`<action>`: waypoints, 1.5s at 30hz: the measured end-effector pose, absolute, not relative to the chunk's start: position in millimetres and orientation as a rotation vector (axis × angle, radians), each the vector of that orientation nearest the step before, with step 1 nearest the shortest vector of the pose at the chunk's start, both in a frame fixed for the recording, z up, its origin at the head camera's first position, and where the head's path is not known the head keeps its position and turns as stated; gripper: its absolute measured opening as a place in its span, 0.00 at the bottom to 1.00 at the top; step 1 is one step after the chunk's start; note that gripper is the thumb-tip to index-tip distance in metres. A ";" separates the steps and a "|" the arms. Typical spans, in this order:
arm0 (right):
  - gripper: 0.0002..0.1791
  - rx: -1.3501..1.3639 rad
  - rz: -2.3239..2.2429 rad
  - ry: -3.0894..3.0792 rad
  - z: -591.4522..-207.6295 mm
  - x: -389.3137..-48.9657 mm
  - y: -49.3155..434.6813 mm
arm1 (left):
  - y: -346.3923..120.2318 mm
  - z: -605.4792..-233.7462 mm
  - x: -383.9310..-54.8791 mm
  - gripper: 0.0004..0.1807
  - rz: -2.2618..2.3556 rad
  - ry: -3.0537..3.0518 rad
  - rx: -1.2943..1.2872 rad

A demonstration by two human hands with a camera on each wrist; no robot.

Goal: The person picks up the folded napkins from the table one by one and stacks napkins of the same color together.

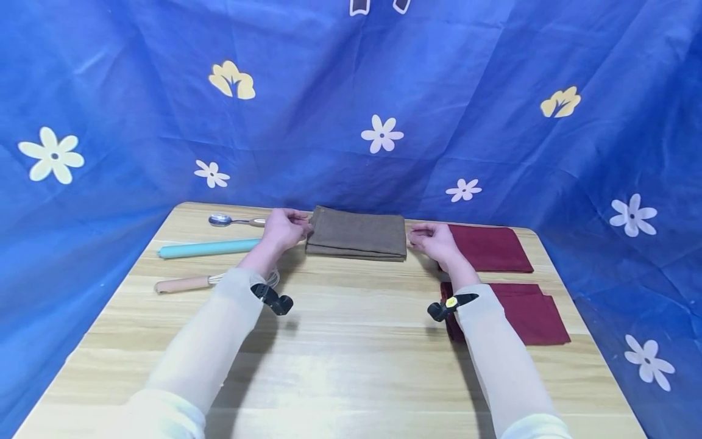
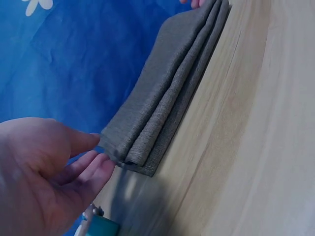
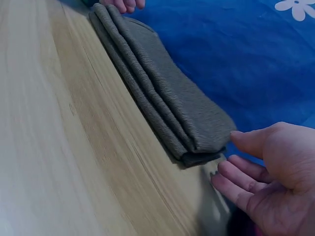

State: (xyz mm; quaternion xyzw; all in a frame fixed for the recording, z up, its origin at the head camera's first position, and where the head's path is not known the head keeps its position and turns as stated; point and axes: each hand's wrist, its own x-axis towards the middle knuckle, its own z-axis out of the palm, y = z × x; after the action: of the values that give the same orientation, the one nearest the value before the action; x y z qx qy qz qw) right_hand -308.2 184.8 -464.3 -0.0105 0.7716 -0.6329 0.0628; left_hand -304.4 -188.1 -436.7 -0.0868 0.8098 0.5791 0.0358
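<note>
A folded grey-brown cloth (image 1: pixel 359 235) lies near the back edge of the table, its stacked layers showing along the front. At its left end is my left hand (image 1: pixel 285 228), thumb and fingertips right at the corner in the left wrist view. My right hand (image 1: pixel 433 241) is at the opposite end. In the right wrist view its thumb tip meets the cloth's corner (image 3: pixel 211 135), while the other fingers (image 3: pixel 241 179) are spread below, loosely bent. Neither hand has fingers closed round the cloth.
Left of the cloth lie a spoon (image 1: pixel 221 219), a turquoise rod (image 1: pixel 208 248) and a whisk (image 1: pixel 183 285), partly hidden by my left arm. Two folded dark red cloths, one behind (image 1: pixel 490 249) and one in front (image 1: pixel 534 317), lie at right. A blue patterned curtain (image 1: pixel 329 91) hangs behind the table.
</note>
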 end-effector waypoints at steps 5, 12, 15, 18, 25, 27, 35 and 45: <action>0.25 -0.089 -1.829 2.372 -451.9 -300.5 196.5 | -187.3 -424.6 -292.2 0.22 1.744 2.499 -0.207; 0.24 -0.174 -1.782 2.399 -431.2 -288.1 213.8 | -183.7 -410.7 -275.9 0.23 1.769 2.468 -0.078; 0.24 -0.211 -1.775 2.394 -421.9 -281.3 221.6 | -178.1 -404.6 -268.8 0.24 1.830 2.407 -0.008; 0.25 -0.225 -1.780 2.377 -416.1 -273.8 230.5 | -170.3 -399.3 -259.3 0.25 1.876 2.338 0.047; 0.28 -0.260 -1.794 2.359 -405.4 -251.1 257.6 | -153.3 -391.2 -236.9 0.27 1.879 2.225 0.150; 0.27 -0.279 -1.795 2.367 -403.4 -243.8 266.5 | -149.5 -391.3 -231.8 0.27 1.883 2.208 0.177; 0.25 -0.325 -1.857 2.356 -401.3 -219.7 304.4 | -132.3 -393.1 -215.4 0.27 1.916 2.114 0.215; 0.17 -0.328 -1.914 2.331 -402.9 -193.2 347.3 | -111.5 -402.1 -206.3 0.25 1.959 1.994 0.180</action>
State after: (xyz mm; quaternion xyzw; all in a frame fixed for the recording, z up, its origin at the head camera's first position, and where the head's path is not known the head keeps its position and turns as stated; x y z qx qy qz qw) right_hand -193.2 347.3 -402.9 -0.1081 0.7672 -0.6299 0.0540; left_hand -206.3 -111.5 -402.1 0.0634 0.7015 0.6892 0.1696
